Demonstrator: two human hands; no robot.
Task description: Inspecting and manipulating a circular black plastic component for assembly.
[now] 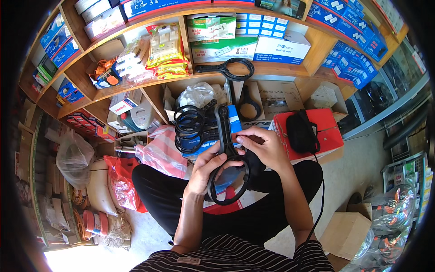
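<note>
Over my lap, my left hand (206,168) is closed around a black plastic filter-housing wrench (223,124). Its handle points away from me, and its large ring hangs toward my body. My right hand (267,147) is beside the handle with thumb and forefinger pinched together; what is between them, if anything, is too small to make out. Just beyond, a stack of similar black ring wrenches (189,129) rests on a blue box (233,119). Another ring wrench (242,69) lies at the shelf edge, and one more (248,109) is below it.
At the right, a red carton (328,136) carries a black pouch-like item (302,131) with a cable. Wooden shelves (181,45) full of boxes curve across the far side. Plastic bags (165,152) crowd the left; an open cardboard box (346,233) stands at the lower right.
</note>
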